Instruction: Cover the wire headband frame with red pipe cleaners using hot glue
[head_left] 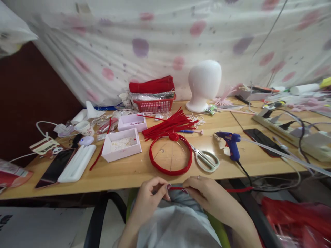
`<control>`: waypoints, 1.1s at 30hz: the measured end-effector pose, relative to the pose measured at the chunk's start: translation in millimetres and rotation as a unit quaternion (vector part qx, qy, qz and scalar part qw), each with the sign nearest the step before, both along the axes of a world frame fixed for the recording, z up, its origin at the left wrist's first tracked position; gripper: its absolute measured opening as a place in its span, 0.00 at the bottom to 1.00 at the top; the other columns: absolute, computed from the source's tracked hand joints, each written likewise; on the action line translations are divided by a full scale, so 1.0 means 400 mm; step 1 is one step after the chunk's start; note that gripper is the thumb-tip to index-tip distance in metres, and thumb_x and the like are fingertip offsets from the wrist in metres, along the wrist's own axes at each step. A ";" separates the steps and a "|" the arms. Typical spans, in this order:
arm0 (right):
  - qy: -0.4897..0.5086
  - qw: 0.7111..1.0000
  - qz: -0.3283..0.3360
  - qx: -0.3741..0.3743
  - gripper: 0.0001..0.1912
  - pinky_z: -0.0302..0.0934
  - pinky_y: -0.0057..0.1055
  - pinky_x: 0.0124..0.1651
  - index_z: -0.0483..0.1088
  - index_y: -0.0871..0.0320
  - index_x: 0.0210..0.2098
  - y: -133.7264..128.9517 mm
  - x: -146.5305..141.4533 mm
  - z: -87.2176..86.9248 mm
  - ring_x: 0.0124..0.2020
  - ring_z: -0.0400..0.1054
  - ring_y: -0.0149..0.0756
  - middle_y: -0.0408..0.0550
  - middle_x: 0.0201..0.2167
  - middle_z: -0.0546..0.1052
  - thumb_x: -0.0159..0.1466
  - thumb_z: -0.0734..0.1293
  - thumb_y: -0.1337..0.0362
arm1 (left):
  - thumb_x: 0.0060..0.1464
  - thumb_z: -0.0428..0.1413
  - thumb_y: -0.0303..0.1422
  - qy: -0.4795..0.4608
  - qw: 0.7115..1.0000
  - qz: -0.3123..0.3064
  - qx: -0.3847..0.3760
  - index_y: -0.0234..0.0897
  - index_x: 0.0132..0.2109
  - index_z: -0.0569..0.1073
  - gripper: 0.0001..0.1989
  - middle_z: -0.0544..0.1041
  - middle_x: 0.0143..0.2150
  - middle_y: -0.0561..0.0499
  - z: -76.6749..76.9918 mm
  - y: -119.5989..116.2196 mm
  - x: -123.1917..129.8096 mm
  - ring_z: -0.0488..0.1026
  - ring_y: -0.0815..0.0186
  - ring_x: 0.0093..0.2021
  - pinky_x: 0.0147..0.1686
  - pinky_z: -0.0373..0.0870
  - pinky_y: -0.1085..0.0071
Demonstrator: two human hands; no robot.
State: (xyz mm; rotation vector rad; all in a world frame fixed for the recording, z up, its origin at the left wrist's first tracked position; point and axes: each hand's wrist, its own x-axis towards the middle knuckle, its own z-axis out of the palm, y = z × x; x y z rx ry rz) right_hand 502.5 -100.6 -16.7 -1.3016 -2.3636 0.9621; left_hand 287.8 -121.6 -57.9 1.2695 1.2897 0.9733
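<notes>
Through the head view I am holding the red chenille stem (176, 188) just off the near edge of the wooden table (111, 177), left hand (154, 193) and right hand (200, 191) both pinching it narrowly; I am judging this a shaping step, calling for steady tension between the fingertips. Near that edge the red-wrapped hoop (172, 172) is lying beside the scissors (207, 161), while a white mannequin head (204, 81) is standing toward the far edge, spotted sheeting (160, 41) hanging behind.
</notes>
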 end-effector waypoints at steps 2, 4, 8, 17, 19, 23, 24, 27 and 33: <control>0.001 1.000 0.005 -0.014 0.12 0.59 0.29 0.37 0.75 0.56 0.38 0.011 -0.002 -0.002 0.34 0.70 0.35 0.46 0.33 0.77 0.72 0.59 0.67 | 0.57 0.59 0.41 0.045 0.998 0.016 0.039 0.39 0.31 0.79 0.12 0.80 0.24 0.50 0.015 0.011 -0.021 0.76 0.65 0.28 0.34 0.70 0.71; -0.001 0.999 0.007 -0.032 0.13 0.59 0.29 0.36 0.75 0.55 0.38 0.022 -0.008 -0.006 0.33 0.70 0.35 0.45 0.33 0.76 0.72 0.59 0.68 | 0.57 0.59 0.38 0.059 0.997 0.017 0.050 0.39 0.31 0.81 0.10 0.79 0.23 0.51 0.025 0.020 -0.032 0.76 0.64 0.26 0.33 0.71 0.71; 0.032 0.998 0.025 -0.045 0.12 0.60 0.27 0.37 0.75 0.55 0.39 0.040 -0.011 -0.018 0.34 0.72 0.33 0.44 0.34 0.77 0.72 0.60 0.69 | 0.53 0.63 0.39 0.001 0.997 0.076 -0.003 0.39 0.32 0.81 0.08 0.78 0.20 0.52 0.026 0.024 -0.025 0.75 0.66 0.22 0.27 0.71 0.73; 0.068 0.997 0.024 0.020 0.08 0.59 0.27 0.29 0.72 0.54 0.39 0.054 0.011 -0.021 0.28 0.72 0.32 0.41 0.29 0.77 0.72 0.62 0.66 | 0.61 0.57 0.29 0.267 0.942 0.100 0.176 0.45 0.53 0.78 0.15 0.80 0.39 0.51 0.001 0.090 -0.083 0.77 0.68 0.36 0.37 0.75 0.75; 0.088 0.995 0.039 0.031 0.11 0.59 0.28 0.29 0.70 0.54 0.36 0.063 0.008 -0.021 0.26 0.71 0.31 0.40 0.27 0.77 0.74 0.60 0.63 | 0.62 0.56 0.25 0.280 0.938 0.050 0.197 0.47 0.52 0.78 0.15 0.78 0.41 0.52 0.003 0.117 -0.096 0.77 0.69 0.40 0.41 0.74 0.77; 0.104 0.992 0.051 0.043 0.13 0.62 0.29 0.33 0.70 0.54 0.37 0.089 -0.001 -0.032 0.29 0.72 0.32 0.42 0.29 0.78 0.75 0.56 0.64 | 0.62 0.55 0.23 0.204 0.968 0.040 0.143 0.46 0.43 0.78 0.12 0.73 0.39 0.53 0.003 0.140 -0.101 0.74 0.72 0.40 0.38 0.73 0.82; 0.103 0.992 0.052 0.041 0.13 0.62 0.30 0.33 0.70 0.54 0.38 0.095 -0.003 -0.034 0.29 0.72 0.32 0.42 0.29 0.78 0.75 0.57 0.65 | 0.61 0.56 0.23 0.182 0.974 0.046 0.125 0.46 0.43 0.77 0.12 0.73 0.39 0.54 0.002 0.140 -0.101 0.74 0.72 0.40 0.38 0.73 0.83; 0.108 0.992 0.054 0.030 0.11 0.62 0.30 0.33 0.70 0.54 0.39 0.112 -0.005 -0.038 0.29 0.72 0.32 0.42 0.29 0.78 0.74 0.58 0.66 | 0.60 0.57 0.22 0.123 0.987 0.078 0.074 0.49 0.49 0.75 0.16 0.74 0.39 0.55 -0.001 0.131 -0.101 0.76 0.73 0.38 0.39 0.74 0.83; 0.137 0.989 0.049 0.031 0.14 0.64 0.30 0.32 0.71 0.54 0.38 0.129 0.004 -0.049 0.26 0.72 0.31 0.41 0.26 0.78 0.75 0.56 0.66 | 0.60 0.58 0.23 0.118 0.988 0.080 0.051 0.48 0.50 0.75 0.16 0.76 0.39 0.56 -0.003 0.125 -0.105 0.76 0.74 0.37 0.39 0.75 0.83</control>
